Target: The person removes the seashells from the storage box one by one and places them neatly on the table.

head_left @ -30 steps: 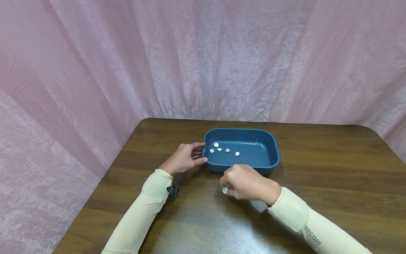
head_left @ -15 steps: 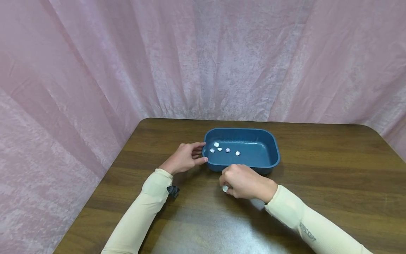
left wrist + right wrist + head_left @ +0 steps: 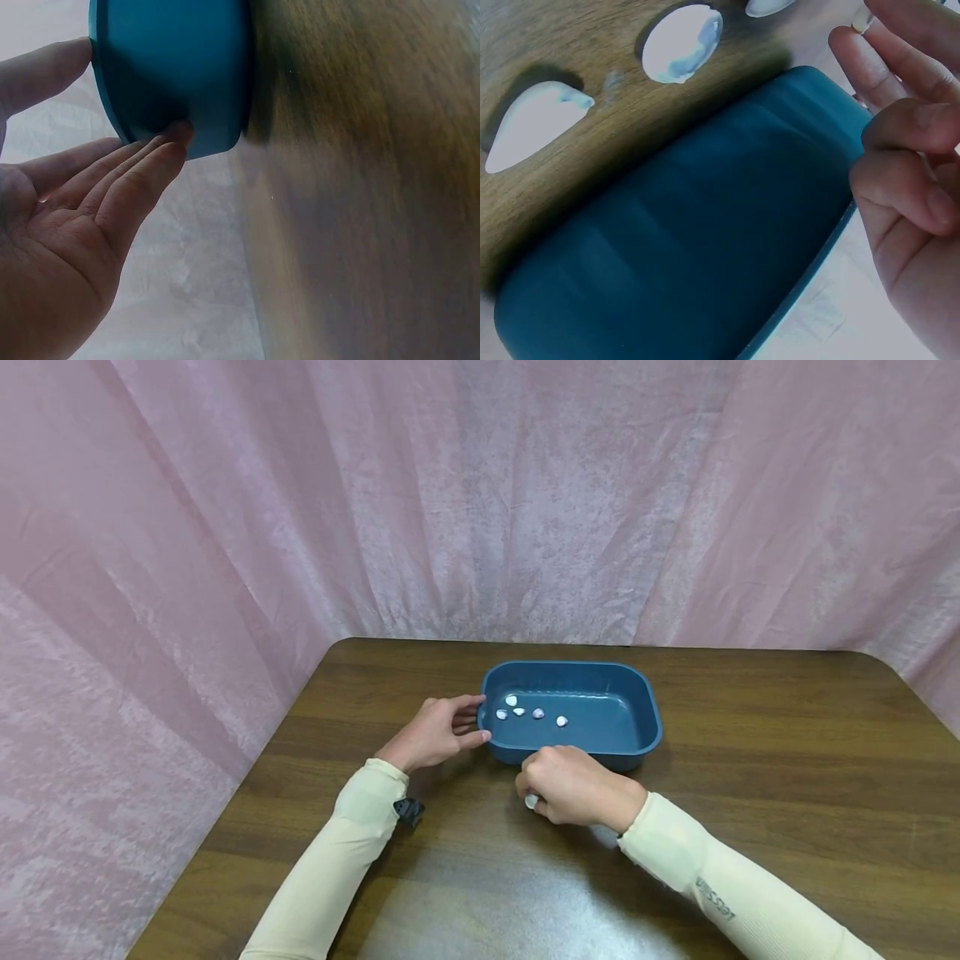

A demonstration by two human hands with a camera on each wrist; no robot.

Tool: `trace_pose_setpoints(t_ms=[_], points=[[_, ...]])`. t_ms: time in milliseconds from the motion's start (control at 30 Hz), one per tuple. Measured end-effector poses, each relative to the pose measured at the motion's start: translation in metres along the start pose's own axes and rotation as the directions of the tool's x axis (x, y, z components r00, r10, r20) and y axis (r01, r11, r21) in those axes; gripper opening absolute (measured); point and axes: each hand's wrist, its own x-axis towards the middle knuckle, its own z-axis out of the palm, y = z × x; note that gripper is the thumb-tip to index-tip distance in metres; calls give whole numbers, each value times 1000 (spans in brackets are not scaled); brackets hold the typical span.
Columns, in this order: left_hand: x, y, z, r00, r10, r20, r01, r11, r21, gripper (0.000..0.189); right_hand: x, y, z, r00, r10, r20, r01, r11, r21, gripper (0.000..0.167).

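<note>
A blue rectangular basin stands on the table. Several small white and pale purple seashells lie inside it, mostly toward its left end. My left hand touches that left end with fairly straight fingers, as the left wrist view also shows, the tips against the wall and rim. Just in front of the basin's near side, my right hand pinches a white seashell between thumb and fingers. On the table beside the basin lie more white shells in the right wrist view; the head view does not show them.
The brown wooden table extends around the basin on all sides. A pink curtain hangs behind the table and along its left side. A small black device sits on the left wrist.
My right hand has shifted slightly left and away from me with the pinched shell, which now shows less of its face. The left hand, basin and shells inside stay put.
</note>
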Motion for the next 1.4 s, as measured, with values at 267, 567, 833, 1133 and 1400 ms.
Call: trace_pose_setpoints(t_ms=[267,567,833,1133,1400], points=[[-1,1,0,1000,9,-4,-9,1000,12,65,1,0,3,999,34,8,-34,999,-5,19],[-1,1,0,1000,4,-4,-4,1000,7,65,3,0,7,998,50,27,-50,999,-13,21],[-1,1,1,1000,9,-6,-9,1000,2,65,3,2,11,998,63,30,-62,998,-21,24],[0,0,1,1000,7,-12,-7,1000,-2,65,4,4,10,995,83,49,-83,997,8,18],[1,-2,2,1000,1,-10,-1,1000,-3,65,4,4,11,996,76,44,-77,997,8,18]])
